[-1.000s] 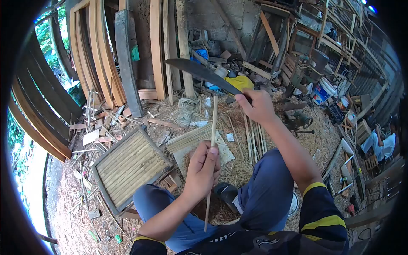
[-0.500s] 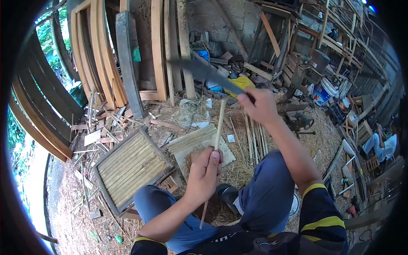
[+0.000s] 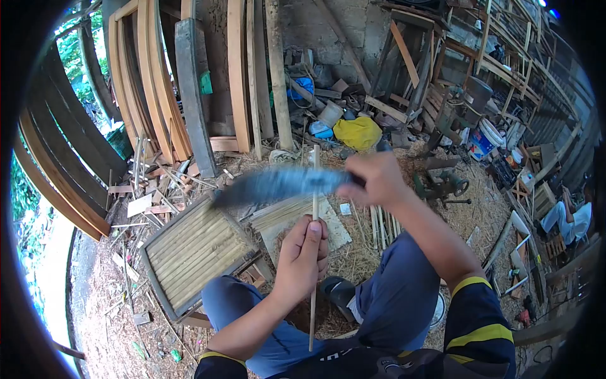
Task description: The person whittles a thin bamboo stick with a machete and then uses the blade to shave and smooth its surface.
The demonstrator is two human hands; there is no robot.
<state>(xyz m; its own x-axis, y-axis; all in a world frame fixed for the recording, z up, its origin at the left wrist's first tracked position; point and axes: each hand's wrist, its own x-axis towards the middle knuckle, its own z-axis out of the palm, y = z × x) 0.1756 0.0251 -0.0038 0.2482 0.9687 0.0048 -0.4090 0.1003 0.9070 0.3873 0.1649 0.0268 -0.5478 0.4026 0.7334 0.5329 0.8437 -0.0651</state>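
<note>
Mid-frame, my left hand (image 3: 300, 258) grips the bamboo stick (image 3: 312, 322) upright, while just above, my right hand (image 3: 380, 178) clenches the machete (image 3: 271, 185) crosswise, blade leftward.

In a workshop, I hold one long blade (image 3: 278, 184) and one thin stick (image 3: 315, 205), among one slatted panel (image 3: 196, 252), one yellow cloth (image 3: 358, 133), one seated person (image 3: 567, 218) and more loose wood scraps (image 3: 165, 196) than I can count.

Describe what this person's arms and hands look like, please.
Left hand and right hand are bare: no gloves. Forearms are uncovered too. The right sleeve is short and dark navy, with yellow trim and a wider yellow stripe.
</note>
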